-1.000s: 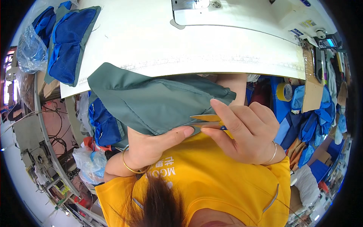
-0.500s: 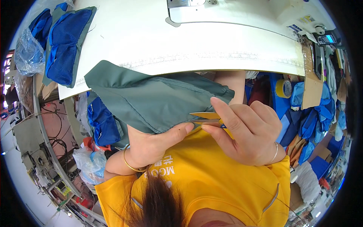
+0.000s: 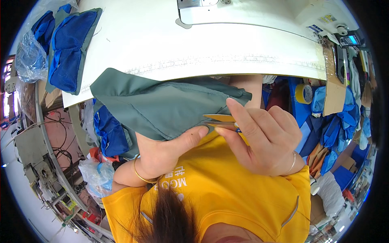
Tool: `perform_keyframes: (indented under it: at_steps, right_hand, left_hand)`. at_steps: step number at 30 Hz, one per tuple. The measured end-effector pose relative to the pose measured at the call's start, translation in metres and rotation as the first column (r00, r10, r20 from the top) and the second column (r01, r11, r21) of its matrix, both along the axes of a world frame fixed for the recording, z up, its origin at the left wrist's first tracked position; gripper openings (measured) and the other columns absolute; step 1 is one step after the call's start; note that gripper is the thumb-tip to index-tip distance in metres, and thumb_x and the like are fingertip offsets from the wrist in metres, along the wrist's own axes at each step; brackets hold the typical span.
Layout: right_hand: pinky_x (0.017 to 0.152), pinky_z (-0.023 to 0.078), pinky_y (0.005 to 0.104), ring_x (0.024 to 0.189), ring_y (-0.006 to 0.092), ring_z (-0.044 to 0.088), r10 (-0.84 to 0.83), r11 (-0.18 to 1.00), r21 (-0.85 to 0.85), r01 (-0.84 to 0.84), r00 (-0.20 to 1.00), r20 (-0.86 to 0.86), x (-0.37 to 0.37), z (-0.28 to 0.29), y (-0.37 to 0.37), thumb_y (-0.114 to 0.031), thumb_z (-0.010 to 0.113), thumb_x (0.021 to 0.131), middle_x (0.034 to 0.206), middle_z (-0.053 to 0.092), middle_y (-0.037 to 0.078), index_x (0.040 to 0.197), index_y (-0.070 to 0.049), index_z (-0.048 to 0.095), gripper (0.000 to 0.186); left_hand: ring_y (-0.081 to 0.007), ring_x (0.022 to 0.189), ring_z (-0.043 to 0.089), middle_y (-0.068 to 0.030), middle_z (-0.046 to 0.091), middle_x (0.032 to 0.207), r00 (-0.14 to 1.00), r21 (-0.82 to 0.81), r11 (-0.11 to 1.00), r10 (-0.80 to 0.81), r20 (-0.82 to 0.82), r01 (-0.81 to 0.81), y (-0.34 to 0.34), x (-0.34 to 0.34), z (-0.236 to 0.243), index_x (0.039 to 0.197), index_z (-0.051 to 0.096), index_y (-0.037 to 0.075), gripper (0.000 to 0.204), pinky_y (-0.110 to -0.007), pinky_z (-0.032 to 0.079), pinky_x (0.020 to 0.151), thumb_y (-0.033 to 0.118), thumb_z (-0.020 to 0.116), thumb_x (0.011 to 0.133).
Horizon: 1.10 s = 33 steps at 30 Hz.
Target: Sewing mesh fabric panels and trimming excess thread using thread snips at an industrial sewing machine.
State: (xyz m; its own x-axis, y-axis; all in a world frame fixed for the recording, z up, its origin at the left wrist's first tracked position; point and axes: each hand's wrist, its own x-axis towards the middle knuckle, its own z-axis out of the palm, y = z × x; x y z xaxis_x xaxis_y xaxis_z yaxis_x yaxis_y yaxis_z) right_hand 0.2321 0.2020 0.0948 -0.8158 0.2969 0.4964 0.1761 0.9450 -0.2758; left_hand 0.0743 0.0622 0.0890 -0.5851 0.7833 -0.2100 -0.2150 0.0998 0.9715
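Observation:
A grey-green fabric piece (image 3: 150, 103) with stitched seams drapes over my left hand (image 3: 170, 150). That hand is closed on its near edge, thumb on top, with the other fingers hidden under the cloth. In my right hand (image 3: 263, 139) is a small pair of thread snips (image 3: 221, 120), pinched between thumb and index finger. The two blades stand apart and point left at the fabric edge, close to my left thumb tip. Whether a thread lies between the blades is too small to tell.
Ahead lies a white sewing table (image 3: 194, 48) with a printed ruler along its near edge and a sewing machine (image 3: 198, 5) at the back. Blue mesh pieces (image 3: 67, 60) lie on its left. A tape roll (image 3: 303, 94) and blue fabrics (image 3: 334, 129) are at right.
The snips' blades have spread slightly wider, and my right index finger has lifted a little. The fabric and my left hand have shifted only slightly.

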Motion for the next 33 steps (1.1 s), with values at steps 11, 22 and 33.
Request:
perform_keyframes:
  at_steps: [11, 22, 33]
  right_hand:
    - [0.048, 0.038, 0.0251, 0.054, 0.013, 0.046, 0.021, 0.998, -0.044, -0.033, 0.968, -0.249, -0.017, -0.029, 0.006, -0.025, 0.078, 0.077, 0.078, 0.057, -0.001, 0.108, -0.007, 0.073, 0.036]
    - [0.052, 0.037, 0.0288, 0.057, 0.0153, 0.049, 0.031, 0.986, 0.165, 0.003, 0.978, -0.207, -0.015, -0.024, 0.01, -0.021, 0.08, 0.076, 0.077, 0.063, -0.001, 0.111, -0.006, 0.071, 0.038]
    - [0.05, 0.041, 0.0264, 0.055, 0.0142, 0.047, -0.01, 0.996, 0.087, 0.027, 0.982, -0.191, -0.014, -0.012, 0.014, -0.024, 0.082, 0.073, 0.072, 0.056, -0.002, 0.1, -0.008, 0.072, 0.032]
  left_hand:
    - [-0.0245, 0.109, 0.063, -0.0123, 0.065, 0.118, 0.959, 0.026, 1.0, -0.023, 0.283, 0.016, 0.01, -0.006, 0.016, 0.124, 0.057, -0.001, 0.053, -0.035, 0.048, 0.098, -0.009, 0.069, 0.073]
    - [-0.0214, 0.1, 0.066, -0.0109, 0.068, 0.11, 0.942, 0.108, 0.994, -0.02, 0.334, -0.018, 0.017, -0.006, 0.011, 0.115, 0.06, -0.002, 0.043, -0.032, 0.051, 0.091, -0.016, 0.067, 0.075]
    - [-0.0188, 0.093, 0.068, -0.0105, 0.07, 0.101, 0.938, 0.148, 0.988, -0.009, 0.348, -0.045, 0.023, -0.009, 0.013, 0.105, 0.065, -0.005, 0.034, -0.03, 0.055, 0.085, -0.019, 0.069, 0.074]
